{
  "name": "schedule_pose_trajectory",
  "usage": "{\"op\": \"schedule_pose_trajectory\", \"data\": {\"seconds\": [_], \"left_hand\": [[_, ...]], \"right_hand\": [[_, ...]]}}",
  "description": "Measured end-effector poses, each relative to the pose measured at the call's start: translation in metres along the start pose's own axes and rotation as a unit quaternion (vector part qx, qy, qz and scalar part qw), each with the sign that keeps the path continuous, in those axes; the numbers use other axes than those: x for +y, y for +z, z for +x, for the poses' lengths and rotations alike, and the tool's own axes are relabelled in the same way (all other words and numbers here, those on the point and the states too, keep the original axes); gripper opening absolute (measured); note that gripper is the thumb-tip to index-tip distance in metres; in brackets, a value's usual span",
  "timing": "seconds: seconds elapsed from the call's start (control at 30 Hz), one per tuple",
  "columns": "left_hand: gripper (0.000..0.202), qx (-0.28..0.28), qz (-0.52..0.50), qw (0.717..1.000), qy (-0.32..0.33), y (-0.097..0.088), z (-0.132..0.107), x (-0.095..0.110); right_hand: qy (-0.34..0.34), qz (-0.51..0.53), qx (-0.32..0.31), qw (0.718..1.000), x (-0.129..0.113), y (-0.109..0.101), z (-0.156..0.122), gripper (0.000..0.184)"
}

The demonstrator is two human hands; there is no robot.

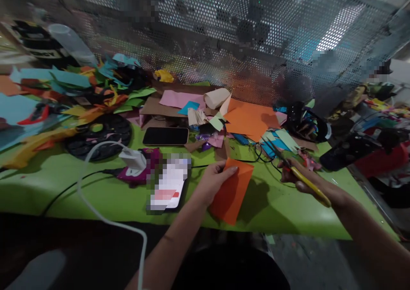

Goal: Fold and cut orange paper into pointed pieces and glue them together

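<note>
In my left hand (215, 180) is a rectangular piece of orange paper (233, 196), pinched near its upper left edge over the front of the green table (297, 219). My right hand (303, 180), to the right of the paper and apart from it, is closed around scissors with yellow handles (312, 186). Their dark blades (273, 148) point up and left, toward the paper pile at the back. A lit phone (169, 185) lies to the left of my left hand.
Further back are a dark phone (165, 136), a larger orange sheet (253, 117) among coloured scraps, and a round black tray (99, 136). A white charger (133, 159) sits in a purple power strip (149, 174), its cable hanging over the front edge. A perforated metal panel (205, 33) stands behind.
</note>
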State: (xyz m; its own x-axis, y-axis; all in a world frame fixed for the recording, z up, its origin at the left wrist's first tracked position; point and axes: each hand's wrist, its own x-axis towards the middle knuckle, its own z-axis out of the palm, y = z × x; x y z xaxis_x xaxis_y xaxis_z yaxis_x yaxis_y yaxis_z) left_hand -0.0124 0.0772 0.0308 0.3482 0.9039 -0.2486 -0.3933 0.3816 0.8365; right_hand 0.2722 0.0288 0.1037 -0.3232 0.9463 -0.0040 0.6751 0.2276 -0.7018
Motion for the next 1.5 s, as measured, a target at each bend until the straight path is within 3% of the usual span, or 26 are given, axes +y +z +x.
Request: {"op": "schedule_pose_trajectory", "data": {"seconds": [0.1,0.23,0.53,1.5], "left_hand": [[0.041,0.0,0.0,1.0,-0.003,0.0,0.0,-0.001],[0.041,-0.002,0.002,1.0,-0.007,0.0,0.001,-0.001],[0.038,-0.01,-0.004,1.0,-0.009,0.002,-0.001,0.0],[0.039,-0.038,0.017,0.999,-0.014,0.001,0.0,-0.002]], "right_hand": [[-0.002,0.013,-0.067,0.998,-0.012,0.01,-0.001,0.063],[0.004,-0.018,-0.096,0.995,-0.018,0.012,0.001,0.058],[0.027,0.023,-0.162,0.986,-0.019,0.018,0.006,0.064],[0.077,0.099,-0.18,0.976,-0.012,0.025,0.011,0.056]]}}
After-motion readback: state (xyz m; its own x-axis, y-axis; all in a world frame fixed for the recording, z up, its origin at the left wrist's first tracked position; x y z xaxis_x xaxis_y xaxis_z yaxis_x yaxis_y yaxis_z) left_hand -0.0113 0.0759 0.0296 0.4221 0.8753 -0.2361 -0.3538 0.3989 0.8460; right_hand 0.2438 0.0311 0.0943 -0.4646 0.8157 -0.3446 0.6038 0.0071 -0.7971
